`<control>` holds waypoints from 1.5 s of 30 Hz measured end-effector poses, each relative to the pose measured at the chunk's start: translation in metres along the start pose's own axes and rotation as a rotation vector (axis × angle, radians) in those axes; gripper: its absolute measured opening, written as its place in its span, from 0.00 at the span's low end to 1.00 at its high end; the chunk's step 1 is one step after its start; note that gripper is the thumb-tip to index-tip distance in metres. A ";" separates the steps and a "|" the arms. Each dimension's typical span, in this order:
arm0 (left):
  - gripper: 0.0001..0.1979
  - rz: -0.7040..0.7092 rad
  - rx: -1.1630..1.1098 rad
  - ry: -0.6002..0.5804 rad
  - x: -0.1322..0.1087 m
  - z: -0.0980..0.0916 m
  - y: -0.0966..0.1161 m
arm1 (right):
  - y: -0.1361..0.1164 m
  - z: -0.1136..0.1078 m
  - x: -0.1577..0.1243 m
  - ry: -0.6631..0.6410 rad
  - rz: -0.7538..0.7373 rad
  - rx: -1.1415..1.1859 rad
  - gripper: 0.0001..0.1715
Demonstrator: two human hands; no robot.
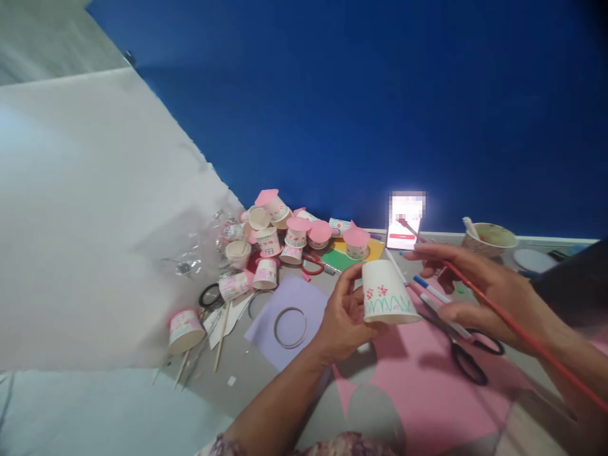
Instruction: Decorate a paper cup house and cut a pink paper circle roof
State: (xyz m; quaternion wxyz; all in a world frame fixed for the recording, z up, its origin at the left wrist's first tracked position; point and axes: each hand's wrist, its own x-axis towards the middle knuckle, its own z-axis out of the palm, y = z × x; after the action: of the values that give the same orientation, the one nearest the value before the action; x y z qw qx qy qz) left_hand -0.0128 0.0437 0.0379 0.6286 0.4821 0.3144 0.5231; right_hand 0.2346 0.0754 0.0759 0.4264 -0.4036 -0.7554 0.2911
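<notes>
In my left hand [349,313] is a white paper cup [387,294], turned with its wide rim down. Red flower marks and a green zigzag line are drawn on its side. My right hand [489,291] hovers to the right of the cup, fingers stretched and apart, over several markers [431,289] and a pair of black-handled scissors [468,361]. A thin red strand [503,316] crosses in front of the right hand and wrist; whether it touches the hand I cannot tell. Pink paper [427,392] with round cut-outs lies below both hands.
Several decorated paper cups [268,240], some with pink paper tops, crowd the back left. A purple sheet [266,329] bears a tape ring [291,327]. A lit phone [403,231] leans on the blue wall [361,114]. A bowl [494,237] stands at back right.
</notes>
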 end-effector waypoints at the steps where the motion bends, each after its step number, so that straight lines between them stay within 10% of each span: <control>1: 0.50 0.010 -0.004 0.002 0.000 0.001 0.000 | 0.002 0.003 -0.001 -0.055 -0.035 -0.037 0.48; 18: 0.44 0.053 0.495 -0.257 0.029 0.002 0.061 | -0.010 -0.017 0.005 -0.173 -0.145 -0.207 0.53; 24: 0.38 0.149 0.593 -0.248 0.057 0.016 0.075 | -0.014 -0.043 0.000 0.257 -0.085 -0.007 0.21; 32: 0.37 0.163 0.572 -0.116 0.074 0.020 0.064 | -0.008 -0.043 0.005 0.614 0.033 0.291 0.16; 45: 0.33 0.145 0.584 -0.116 0.080 0.022 0.060 | -0.006 -0.038 0.012 0.563 0.098 0.475 0.14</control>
State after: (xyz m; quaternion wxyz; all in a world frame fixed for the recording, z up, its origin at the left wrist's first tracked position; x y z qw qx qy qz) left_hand 0.0058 0.1142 0.1100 0.4413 0.6927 0.3799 0.4256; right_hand 0.2623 0.0866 0.1038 0.6849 -0.3933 -0.4996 0.3558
